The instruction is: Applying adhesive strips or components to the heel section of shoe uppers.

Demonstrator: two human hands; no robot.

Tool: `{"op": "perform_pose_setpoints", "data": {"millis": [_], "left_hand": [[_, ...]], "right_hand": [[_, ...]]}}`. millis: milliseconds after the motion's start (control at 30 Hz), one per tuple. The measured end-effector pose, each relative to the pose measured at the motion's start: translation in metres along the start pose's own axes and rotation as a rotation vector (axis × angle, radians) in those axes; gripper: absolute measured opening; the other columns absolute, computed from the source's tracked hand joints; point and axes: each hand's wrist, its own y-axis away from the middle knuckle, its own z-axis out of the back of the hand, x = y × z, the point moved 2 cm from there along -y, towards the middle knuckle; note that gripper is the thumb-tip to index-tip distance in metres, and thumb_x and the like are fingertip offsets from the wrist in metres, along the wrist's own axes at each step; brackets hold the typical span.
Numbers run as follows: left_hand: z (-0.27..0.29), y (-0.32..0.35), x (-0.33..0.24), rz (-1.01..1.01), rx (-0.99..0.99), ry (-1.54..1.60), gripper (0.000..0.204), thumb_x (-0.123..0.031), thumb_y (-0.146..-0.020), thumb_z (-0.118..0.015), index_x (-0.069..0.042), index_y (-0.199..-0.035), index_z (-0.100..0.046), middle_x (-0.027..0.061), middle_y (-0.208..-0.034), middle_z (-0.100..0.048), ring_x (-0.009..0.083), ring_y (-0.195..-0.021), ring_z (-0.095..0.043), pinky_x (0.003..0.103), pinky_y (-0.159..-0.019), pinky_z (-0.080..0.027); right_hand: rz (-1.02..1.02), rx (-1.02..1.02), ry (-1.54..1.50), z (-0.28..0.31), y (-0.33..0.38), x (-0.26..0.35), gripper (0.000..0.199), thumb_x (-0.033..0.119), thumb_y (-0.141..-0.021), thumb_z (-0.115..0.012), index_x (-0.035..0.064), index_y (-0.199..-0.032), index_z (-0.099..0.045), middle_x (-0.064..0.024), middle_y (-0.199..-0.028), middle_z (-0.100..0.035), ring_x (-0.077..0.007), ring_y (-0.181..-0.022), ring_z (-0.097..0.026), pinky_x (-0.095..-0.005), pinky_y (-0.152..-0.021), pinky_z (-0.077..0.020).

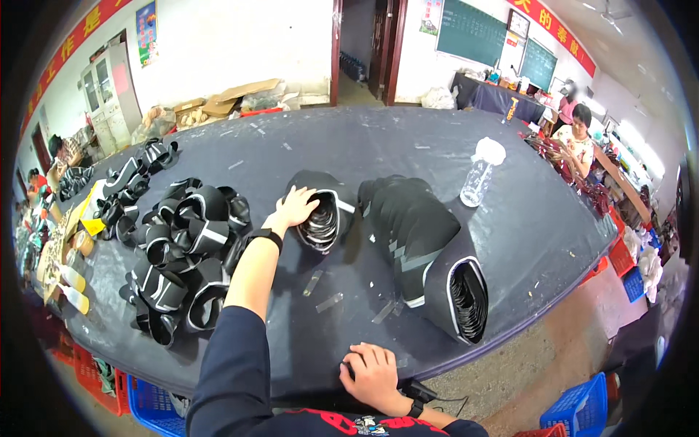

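My left hand (297, 207) is on a short stack of nested black fabric bands (320, 182), its fingers hooked over the rim of the open end. The bands have pale grey edges, and their inner layers show as rings. At the table's near edge my right hand (373, 375) rests with curled fingers. Something dark shows by its fingertips, too hidden to name. To the right of the short stack lies a longer row of nested black bands (422, 233), its open end toward me. A loose heap of single black bands (193, 226) covers the left of the table.
A clear plastic bottle (477, 178) with a white top stands beyond the long row. Tape scraps (329, 302) stick to the dark tabletop (306, 349). Glue-like bottles (73, 288) line the left edge. Blue baskets (579, 408) are on the floor. A person (575, 146) sits at the far right.
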Motion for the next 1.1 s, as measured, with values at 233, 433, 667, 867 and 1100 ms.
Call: {"op": "perform_pose_setpoints", "data": {"millis": [233,433,667,867,1100], "left_hand": [[-0.005,-0.022,0.006,0.135,0.153,0.132,0.054,-0.056,-0.091,-0.034,-0.033,-0.141,-0.034,0.0007,-0.153,-0.017,0.0307,-0.141,-0.008,0.062,-0.108,-0.004],[0.016,-0.004,-0.014,0.348,-0.002,-0.131,0.058,-0.056,-0.092,-0.024,-0.030,-0.143,-0.031,0.0113,-0.153,-0.012,0.0536,-0.134,0.005,0.066,-0.104,0.005],[0.122,0.100,-0.051,-0.087,-0.474,-0.494,0.054,-0.040,-0.083,-0.055,-0.009,-0.127,-0.047,0.0245,-0.133,-0.041,0.0448,-0.131,-0.026,0.058,-0.104,-0.024],[0.135,0.243,0.005,0.321,-0.623,-0.247,0.022,-0.023,-0.082,-0.059,-0.003,-0.087,-0.051,0.0154,-0.078,-0.059,0.0340,-0.076,-0.059,0.042,-0.067,-0.046],[0.027,0.332,0.034,0.037,-0.309,-0.296,0.055,-0.027,-0.077,-0.069,0.001,-0.121,-0.050,0.0176,-0.112,-0.057,0.0338,-0.104,-0.053,0.044,-0.090,-0.042]], "right_hand": [[-0.022,0.032,0.048,0.007,-0.004,0.010,0.014,0.022,-0.069,-0.068,0.0145,-0.078,-0.060,0.0007,-0.096,-0.060,-0.0194,-0.096,-0.058,-0.0353,-0.081,-0.0393],[0.017,0.035,0.006,-0.001,0.003,0.003,0.016,0.021,-0.068,-0.068,0.0134,-0.080,-0.061,-0.0014,-0.097,-0.060,-0.0213,-0.096,-0.058,-0.0361,-0.082,-0.0391],[-0.001,0.048,-0.001,0.000,0.001,-0.003,0.018,0.021,-0.068,-0.067,0.0121,-0.081,-0.059,-0.0048,-0.100,-0.059,-0.0250,-0.099,-0.056,-0.0399,-0.082,-0.0388],[-0.002,0.052,0.021,-0.005,-0.002,-0.003,0.017,0.020,-0.069,-0.066,0.0110,-0.081,-0.059,-0.0065,-0.100,-0.059,-0.0268,-0.099,-0.055,-0.0411,-0.082,-0.0391],[0.031,0.049,0.001,-0.003,0.003,0.001,0.018,0.020,-0.069,-0.066,0.0103,-0.082,-0.059,-0.0075,-0.101,-0.059,-0.0278,-0.100,-0.055,-0.0417,-0.083,-0.0386]]}}
